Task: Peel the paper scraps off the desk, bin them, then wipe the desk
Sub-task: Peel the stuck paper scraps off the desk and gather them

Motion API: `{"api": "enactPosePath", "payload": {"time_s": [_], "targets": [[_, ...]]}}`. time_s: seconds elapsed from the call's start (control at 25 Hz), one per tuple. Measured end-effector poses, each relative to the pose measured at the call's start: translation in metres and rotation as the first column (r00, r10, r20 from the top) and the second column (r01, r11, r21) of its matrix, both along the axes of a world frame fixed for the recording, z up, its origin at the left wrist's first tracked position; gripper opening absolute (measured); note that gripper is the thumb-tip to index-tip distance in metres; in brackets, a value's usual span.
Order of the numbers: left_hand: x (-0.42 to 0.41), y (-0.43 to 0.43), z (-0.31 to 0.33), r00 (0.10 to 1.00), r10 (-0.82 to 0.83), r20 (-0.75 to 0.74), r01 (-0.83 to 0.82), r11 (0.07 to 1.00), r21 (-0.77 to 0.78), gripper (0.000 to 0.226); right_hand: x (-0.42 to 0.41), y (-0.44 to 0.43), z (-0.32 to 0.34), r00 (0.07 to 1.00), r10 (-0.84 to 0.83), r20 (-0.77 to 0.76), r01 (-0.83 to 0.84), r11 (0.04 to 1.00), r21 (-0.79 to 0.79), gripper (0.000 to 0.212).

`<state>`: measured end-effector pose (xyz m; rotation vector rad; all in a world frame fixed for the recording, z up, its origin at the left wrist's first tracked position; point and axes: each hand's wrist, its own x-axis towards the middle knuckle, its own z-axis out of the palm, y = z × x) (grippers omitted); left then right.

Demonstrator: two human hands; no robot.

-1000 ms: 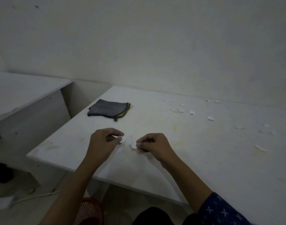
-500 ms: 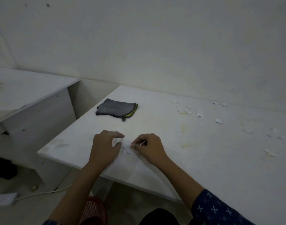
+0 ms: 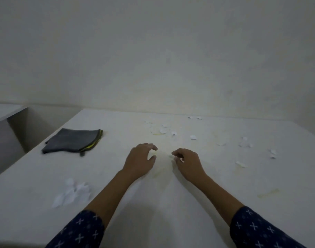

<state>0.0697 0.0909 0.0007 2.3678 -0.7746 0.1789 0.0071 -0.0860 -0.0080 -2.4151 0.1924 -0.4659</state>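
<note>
Several white paper scraps (image 3: 172,131) are stuck across the far middle and right of the white desk (image 3: 215,185). A small heap of loose peeled scraps (image 3: 72,193) lies near the front left. My left hand (image 3: 139,159) and my right hand (image 3: 188,161) hover over the desk's middle, a hand's width apart. Their fingers are curled and apart, and nothing shows in them. A folded grey cloth (image 3: 73,140) with a yellow edge lies at the back left. No bin is in view.
A second white desk (image 3: 2,111) stands to the left across a gap. The wall runs right behind the desk's far edge. Yellowish glue stains (image 3: 267,193) mark the surface at the right and between my hands.
Both hands let go of the scraps they pinched near the front edge and reached forward to the desk's middle. The heap now lies behind my left forearm. The view moved in closer.
</note>
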Motion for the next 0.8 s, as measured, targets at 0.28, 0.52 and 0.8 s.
{"api": "enactPosePath", "payload": {"time_s": [0.28, 0.52, 0.8], "targets": [[0.07, -0.101, -0.001, 1.0, 0.006, 0.027, -0.005, 1.0, -0.014, 0.03, 0.064, -0.102, 0.002, 0.987, -0.161, 0.004, 0.161, 0.985, -0.055, 0.029], [0.115, -0.134, -0.001, 0.999, -0.031, 0.037, 0.026, 0.991, 0.133, 0.037, 0.1, -0.133, 0.0, 0.982, -0.017, -0.189, -0.021, 0.98, -0.196, 0.04], [0.12, -0.141, -0.012, 0.994, -0.046, 0.103, 0.05, 0.998, -0.032, 0.021, 0.113, -0.143, -0.001, 0.994, -0.064, -0.089, 0.065, 0.998, 0.004, 0.019]]}}
